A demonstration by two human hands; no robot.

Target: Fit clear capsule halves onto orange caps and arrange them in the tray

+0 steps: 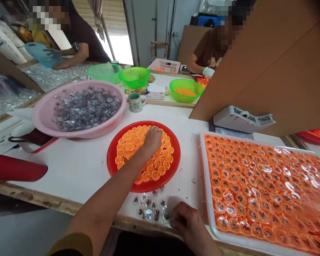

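Observation:
My left hand (153, 140) reaches over a red round tray (177, 156) filled with small round orange plastic pieces (155, 174). Its fingers are bent down among the pieces at the far side, closed, with the fingertips hidden. On the table edge below the tray lie several small clear plastic domes (148, 214) with dark bits inside. My right hand (189, 222) rests just right of these domes, fingers curled in, close to the nearest one. Whatever its fingertips pinch is hidden.
At right, a white-rimmed tray (206, 185) holds rows of orange pieces under clear domes. A pink basin (42, 113) of clear domes stands left, beside a mug (136, 103). A cardboard panel (261, 71) rises at right. Two people sit across, near green bowls (134, 79).

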